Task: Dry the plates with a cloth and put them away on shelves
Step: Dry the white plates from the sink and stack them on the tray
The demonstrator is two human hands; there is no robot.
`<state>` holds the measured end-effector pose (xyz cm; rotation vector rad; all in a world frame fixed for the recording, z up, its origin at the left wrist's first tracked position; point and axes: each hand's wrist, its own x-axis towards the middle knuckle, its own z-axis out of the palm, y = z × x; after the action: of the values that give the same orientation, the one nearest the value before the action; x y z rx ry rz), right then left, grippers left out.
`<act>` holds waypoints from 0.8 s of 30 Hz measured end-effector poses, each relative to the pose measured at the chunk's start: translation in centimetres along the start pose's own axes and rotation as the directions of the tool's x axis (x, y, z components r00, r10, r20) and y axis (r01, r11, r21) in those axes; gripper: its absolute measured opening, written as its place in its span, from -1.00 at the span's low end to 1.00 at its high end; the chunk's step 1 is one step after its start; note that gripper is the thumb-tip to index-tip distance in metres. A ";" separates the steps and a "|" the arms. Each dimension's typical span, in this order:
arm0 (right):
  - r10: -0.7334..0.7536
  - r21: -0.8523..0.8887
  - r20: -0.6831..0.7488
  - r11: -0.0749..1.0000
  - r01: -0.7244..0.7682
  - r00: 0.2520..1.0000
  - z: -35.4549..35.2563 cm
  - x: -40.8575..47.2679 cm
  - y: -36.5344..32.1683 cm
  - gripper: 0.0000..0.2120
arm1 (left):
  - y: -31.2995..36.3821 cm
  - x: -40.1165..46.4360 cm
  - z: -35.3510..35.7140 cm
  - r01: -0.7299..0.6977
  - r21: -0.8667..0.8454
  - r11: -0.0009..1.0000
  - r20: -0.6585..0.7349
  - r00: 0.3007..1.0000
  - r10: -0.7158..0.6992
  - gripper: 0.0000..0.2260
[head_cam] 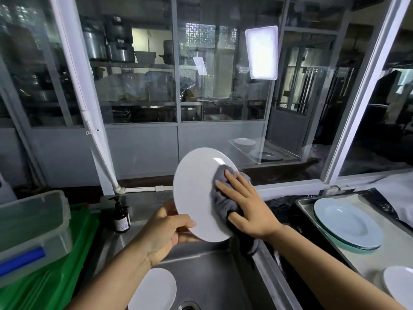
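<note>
Left hand (165,231) grip: thumb curled over the front rim, fingers behind, pinching the white plate (196,195) at its lower-left edge. Plate held tilted, near upright, above the steel sink (214,276). Right hand (248,204) grip spread, fingers straight, palm pressing a grey cloth (223,198) flat against the plate's right half; cloth bunches under the palm and hangs below the rim. Second white plate (154,289) lies in the sink, lower left. Stacked plates (348,224) on the worktop at right, another plate (400,285) nearer. Brown pump bottle (120,215) left of the sink, clear lidded bin (31,229) beyond.
</note>
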<state>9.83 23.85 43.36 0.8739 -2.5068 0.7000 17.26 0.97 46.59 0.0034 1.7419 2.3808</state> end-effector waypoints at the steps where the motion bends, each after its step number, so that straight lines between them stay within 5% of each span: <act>1: 0.022 0.024 -0.001 0.999 -0.022 1.000 -0.2 -0.3 0.2 -0.27 | -0.1 0.1 0.3 0.005 0.000 1.000 0.000 1.000 -0.005 -0.49; 9: -0.194 0.092 0.060 0.978 0.188 0.979 0.2 -3.1 -1.9 -0.18 | -0.8 2.1 4.7 -0.087 -0.057 0.995 -0.032 0.996 0.085 -0.61; 13: -0.238 -0.091 -0.031 0.968 0.234 0.971 0.1 -3.7 -0.1 -0.19 | -1.5 2.4 6.4 -0.102 -0.047 0.994 -0.067 0.993 0.099 -0.63; 17: -0.299 -0.220 -0.124 0.938 0.268 0.946 -2.1 -3.1 0.1 -0.40 | -1.1 3.0 8.3 -0.148 -0.028 0.989 -0.076 0.986 0.146 -0.65; 24: -0.244 -0.214 -0.268 0.958 0.190 0.932 -5.4 -1.7 1.2 -0.45 | -0.1 5.6 11.8 -0.165 -0.076 0.983 -0.015 0.986 0.165 -0.69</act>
<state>11.35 28.49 46.47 0.8919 -2.1323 0.4744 13.11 13.07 49.51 0.1319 1.7145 2.5666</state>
